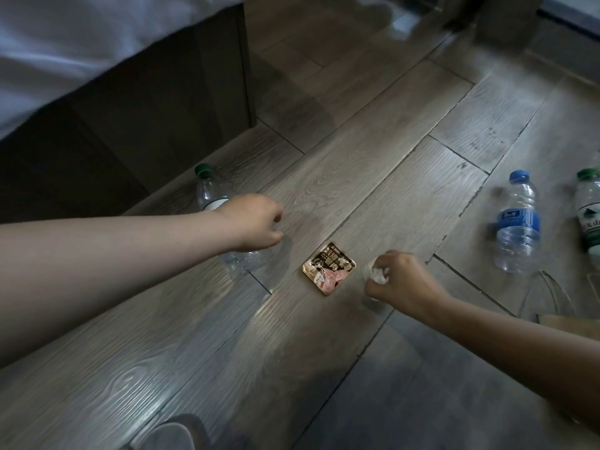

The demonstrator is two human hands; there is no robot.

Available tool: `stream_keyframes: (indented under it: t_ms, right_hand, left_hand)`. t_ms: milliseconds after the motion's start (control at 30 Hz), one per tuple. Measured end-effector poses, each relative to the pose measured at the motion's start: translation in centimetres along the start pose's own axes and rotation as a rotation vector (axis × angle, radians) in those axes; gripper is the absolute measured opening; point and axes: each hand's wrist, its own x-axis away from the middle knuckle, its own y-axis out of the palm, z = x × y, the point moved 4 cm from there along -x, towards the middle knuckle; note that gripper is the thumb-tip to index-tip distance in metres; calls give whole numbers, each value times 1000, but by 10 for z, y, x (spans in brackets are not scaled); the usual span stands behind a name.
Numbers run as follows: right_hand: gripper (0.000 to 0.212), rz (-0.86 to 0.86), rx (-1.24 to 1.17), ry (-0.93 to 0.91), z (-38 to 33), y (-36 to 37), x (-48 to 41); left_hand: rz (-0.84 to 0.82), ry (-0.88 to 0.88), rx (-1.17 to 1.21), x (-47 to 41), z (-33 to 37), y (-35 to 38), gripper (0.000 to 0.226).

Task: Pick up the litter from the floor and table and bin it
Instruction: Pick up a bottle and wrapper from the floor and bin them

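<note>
1. Floor (357, 157): wood-look planks, carries all litter in view. No bin and no desk in frame.
2. Bed (97, 43): upper left, white sheet over a dark base. One bottle lies close alongside the base, prob. rolled there.
3. Left hand (250, 222): reaches out low over the floor, fingers curled under. It covers the mid-section of the near bottle (211, 193) (clear, green cap, lying on its side). Cannot tell if it grips or only hovers. Judged: going for that bottle.
4. Right hand (406, 280): closed round a tissue wad (380, 275), white paper showing between fingers and thumb. Held bunched so it stays compact while more is collected, in my view.
5. Blue-cap bottle (518, 228): on its side at right, well apart from both hands. Untouched.
6. Edge bottle (589, 212): green cap, white label, just beside item 5, partly cut off by the frame.
7. Brown paper item (571, 326): lower right, behind the right forearm. Type unclear.
8. Snack packet (328, 268): flat, gold-edged, between the hands, just beside the right one. Likely next pick.
9. Status: early stage; most litter not yet lifted.
</note>
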Motion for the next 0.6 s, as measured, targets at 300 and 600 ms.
stream_keyframes:
  t_ms: [300, 600]
  right_hand:
    - [41, -72, 259, -66, -50, 26, -35]
    - [72, 22, 334, -66, -64, 51, -33]
  left_hand:
    - [-7, -6, -3, -2, -2, 0, 36]
    - [-27, -57, 10, -2, -20, 1, 39]
